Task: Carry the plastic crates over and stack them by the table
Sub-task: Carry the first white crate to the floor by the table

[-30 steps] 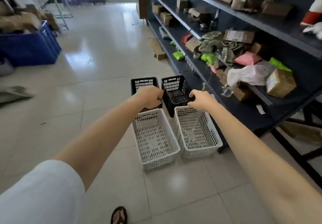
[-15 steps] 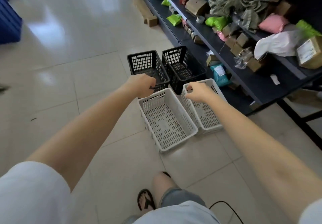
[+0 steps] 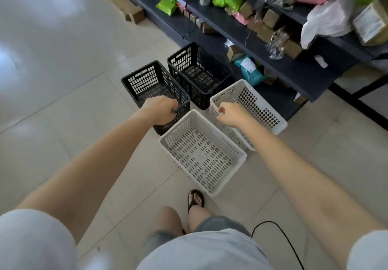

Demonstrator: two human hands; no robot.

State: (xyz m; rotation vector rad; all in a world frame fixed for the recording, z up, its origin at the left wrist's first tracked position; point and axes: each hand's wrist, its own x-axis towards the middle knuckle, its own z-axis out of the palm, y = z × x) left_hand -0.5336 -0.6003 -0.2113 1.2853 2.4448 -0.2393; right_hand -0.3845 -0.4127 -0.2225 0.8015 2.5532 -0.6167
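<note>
Four perforated plastic crates stand close together on the pale tiled floor (image 3: pixel 63 101) in front of the person. The nearer white rectangular plastic crate (image 3: pixel 201 154) is in the middle. From it, the left black plastic crate (image 3: pixel 144 80) is at 11 o'clock, the right black plastic crate (image 3: pixel 199 68) at 12 o'clock, and the second white plastic crate (image 3: pixel 252 101) at 2 o'clock, somewhat tilted. Whether any crate is off the floor, I cannot tell. The left arm is stretched forward, and the left hand (image 3: pixel 160 112) is closed as a fist over the near rim of the left black crate, knuckles up. The right arm is stretched forward too. The right hand (image 3: pixel 231 115) has its fingers curled and pinches the near rim of the second white crate. At 1 to 3 o'clock runs a dark metal shelf rack (image 3: pixel 273 64), just beside the right black crate and the second white crate. It carries green plastic packets (image 3: pixel 167 6), a white plastic bag (image 3: pixel 327 19) and small cardboard boxes. A teal packet (image 3: pixel 248 68) lies on its lowest level. A long cardboard piece (image 3: pixel 123 3) lies on the floor at 11 o'clock, well apart. At 6 o'clock a foot in a dark sandal (image 3: pixel 196 199) is near the nearer white crate, and at 5 o'clock there is a black cable (image 3: pixel 279 234).
</note>
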